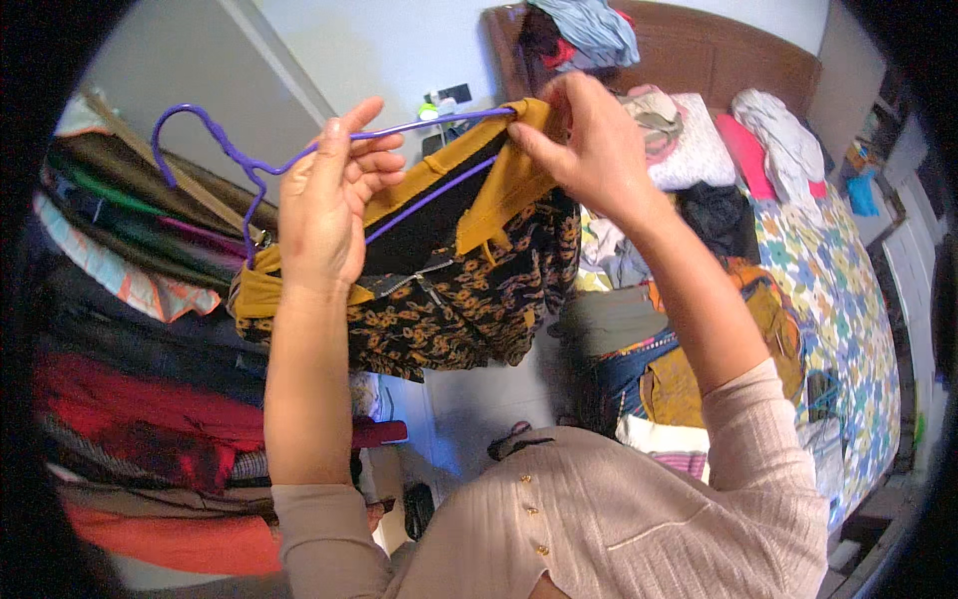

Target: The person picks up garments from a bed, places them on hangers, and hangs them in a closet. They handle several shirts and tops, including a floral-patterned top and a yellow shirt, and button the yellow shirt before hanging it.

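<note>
1 purple hanger, hook toward the left, long axis sloping from lower left to upper right; held aloft beyond the left edge of the bed. 1 garment on it, black with mustard floral print and plain mustard trim, draped downward. 2 hands: left hand gripping the hanger near its neck, fingers loose; right hand pinching trim at the hanger's upper end. Bed: multicolour floral cover, clothes heaped along left edge, wooden headboard at far edge. Pale floor.
</note>
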Demonstrator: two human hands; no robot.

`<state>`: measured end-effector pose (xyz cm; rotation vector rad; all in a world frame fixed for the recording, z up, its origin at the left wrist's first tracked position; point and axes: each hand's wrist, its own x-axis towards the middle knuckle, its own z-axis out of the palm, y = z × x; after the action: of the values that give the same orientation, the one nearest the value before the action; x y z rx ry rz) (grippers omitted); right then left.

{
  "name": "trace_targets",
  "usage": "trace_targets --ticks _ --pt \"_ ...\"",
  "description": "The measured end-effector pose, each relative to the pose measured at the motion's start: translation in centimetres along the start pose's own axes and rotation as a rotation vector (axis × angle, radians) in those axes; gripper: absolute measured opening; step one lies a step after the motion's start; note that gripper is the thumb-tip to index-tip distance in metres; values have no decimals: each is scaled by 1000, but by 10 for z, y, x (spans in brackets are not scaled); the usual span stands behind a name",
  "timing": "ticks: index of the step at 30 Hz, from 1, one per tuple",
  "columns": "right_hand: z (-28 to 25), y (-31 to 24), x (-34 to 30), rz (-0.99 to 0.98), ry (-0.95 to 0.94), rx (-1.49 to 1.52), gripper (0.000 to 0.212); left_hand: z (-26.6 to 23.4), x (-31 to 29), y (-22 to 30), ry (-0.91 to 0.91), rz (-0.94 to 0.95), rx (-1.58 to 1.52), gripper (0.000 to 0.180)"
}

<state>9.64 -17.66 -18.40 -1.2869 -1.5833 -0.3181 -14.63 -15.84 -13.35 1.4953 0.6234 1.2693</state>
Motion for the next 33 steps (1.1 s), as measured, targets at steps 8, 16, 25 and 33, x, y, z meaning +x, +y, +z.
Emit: trace_targets --ticks 8,16,25,33 --pt "28 -18 -13 72 231 -34 57 21 -1 -19 59 235 -305 38" --pt "9 -15 -16 146 174 14 33 45 11 -17 149 367 -402 37" --pt "8 13 2 303 182 433 13 41 5 -42 55 273 -305 41" --pt "-23 -44 -12 212 -172 753 10 15 11 -20 264 467 -54 37"
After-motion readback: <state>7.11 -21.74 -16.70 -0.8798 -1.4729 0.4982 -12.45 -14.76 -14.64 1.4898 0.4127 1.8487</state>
